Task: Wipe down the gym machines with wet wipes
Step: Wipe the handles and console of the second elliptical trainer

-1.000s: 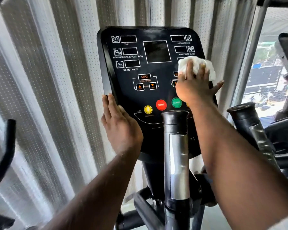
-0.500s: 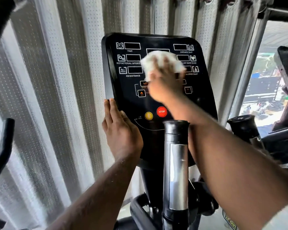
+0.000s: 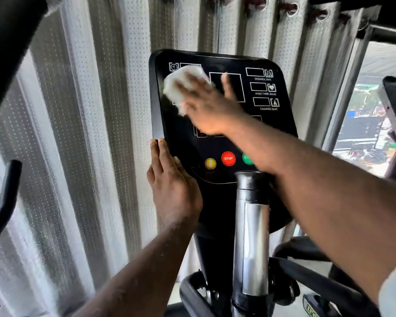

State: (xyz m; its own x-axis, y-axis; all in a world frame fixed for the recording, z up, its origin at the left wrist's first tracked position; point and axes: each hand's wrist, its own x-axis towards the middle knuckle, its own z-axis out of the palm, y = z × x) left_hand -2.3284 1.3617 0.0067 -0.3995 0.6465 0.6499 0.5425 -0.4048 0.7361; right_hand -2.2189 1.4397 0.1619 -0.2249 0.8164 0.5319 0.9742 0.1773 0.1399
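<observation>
Pale dotted curtains [image 3: 101,133] hang behind the black panel [image 3: 229,62], whose left edge the left hand [image 3: 172,186] braces with flat, straight fingers. At its upper left the wadded wet wipe [image 3: 175,88], soft, light and probably slippery, sits pressed under the spread fingers of the right hand [image 3: 210,108], best held by flat pressure.

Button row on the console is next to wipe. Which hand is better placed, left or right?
Right. The right hand presses the wet wipe flat on the console at its upper left, above the STOP button and yellow button. The left hand lies flat on the console's left edge, with no wipe.
</observation>
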